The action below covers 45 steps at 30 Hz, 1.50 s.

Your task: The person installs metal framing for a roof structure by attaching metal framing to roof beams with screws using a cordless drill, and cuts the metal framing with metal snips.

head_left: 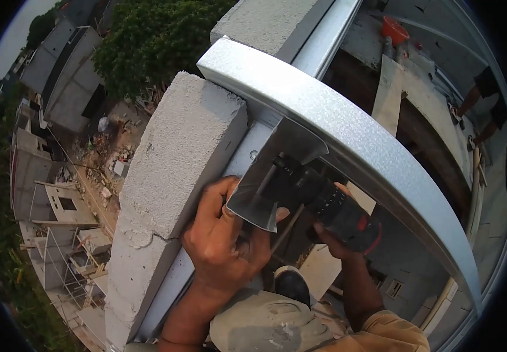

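Note:
My left hand (224, 234) grips the lower edge of a bent grey metal plate (288, 141), which stands against the metal channel (244, 155) along the block wall. A black and red cordless drill (341, 214) points its chuck at the plate's inner face. My right hand (332, 237) is wrapped round the drill's grip, partly hidden behind its body. The drill's tip is dark and hard to make out. Above the plate, a curved silvery metal beam (347, 129) crosses over the channel.
Pale concrete blocks (177, 152) line the wall's left side, with a drop to rubble and unfinished buildings beyond. My knee (271, 322) is below my hands. At upper right are a red bucket (394, 29), boards (388, 94) and another person's legs (479, 108).

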Tool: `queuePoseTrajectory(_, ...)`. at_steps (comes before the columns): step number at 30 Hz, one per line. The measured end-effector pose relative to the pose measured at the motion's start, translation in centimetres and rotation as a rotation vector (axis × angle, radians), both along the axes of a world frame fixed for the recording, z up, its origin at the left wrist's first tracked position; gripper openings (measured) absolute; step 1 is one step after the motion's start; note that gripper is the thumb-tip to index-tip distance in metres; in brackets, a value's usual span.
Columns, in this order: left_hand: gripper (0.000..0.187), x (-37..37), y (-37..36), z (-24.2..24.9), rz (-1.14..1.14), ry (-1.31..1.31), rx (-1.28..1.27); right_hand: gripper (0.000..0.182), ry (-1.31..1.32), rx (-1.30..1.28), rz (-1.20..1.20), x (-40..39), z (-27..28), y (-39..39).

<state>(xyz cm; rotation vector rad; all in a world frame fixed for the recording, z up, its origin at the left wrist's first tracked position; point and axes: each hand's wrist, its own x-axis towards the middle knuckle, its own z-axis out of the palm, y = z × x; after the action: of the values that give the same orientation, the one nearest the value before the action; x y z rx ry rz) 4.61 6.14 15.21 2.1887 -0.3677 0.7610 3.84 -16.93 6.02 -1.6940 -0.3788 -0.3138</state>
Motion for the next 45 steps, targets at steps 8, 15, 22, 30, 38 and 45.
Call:
queuePoseTrajectory(8, 0.028, -1.2, -1.4, 1.6, 0.027, 0.136, -0.084, 0.076, 0.363, 0.472, 0.053, -1.1, 0.4, -0.4)
queuePoseTrajectory(15, 0.033, -8.6, 1.3, 6.4, 0.111, 0.685, -0.836, 0.078, -0.082, 0.001, 0.049, -6.1, 1.3, -3.9)
queuePoseTrajectory(22, 0.031, -8.7, 0.1, 7.1, -0.056, 1.102, -1.416, 0.073, 0.070, 0.299, 0.216, -9.0, 2.6, -2.8)
queuePoseTrajectory(30, 0.026, -8.9, -0.7, 6.3, -0.120, 0.628, -1.419, 0.073, 1.111, 0.981, 0.665, -9.9, 0.7, -1.5)
queuePoseTrajectory(38, 0.030, -8.9, -0.4, 7.0, -0.035, 0.591, -1.382, 0.072, 0.840, 0.756, 0.602, -9.5, 9.0, -1.6)
queuePoseTrajectory(45, 0.024, -8.3, 0.7, 9.4, -0.034, 0.659, -1.316, 0.068, 0.341, 0.095, 0.324, -10.6, 15.5, -1.8)
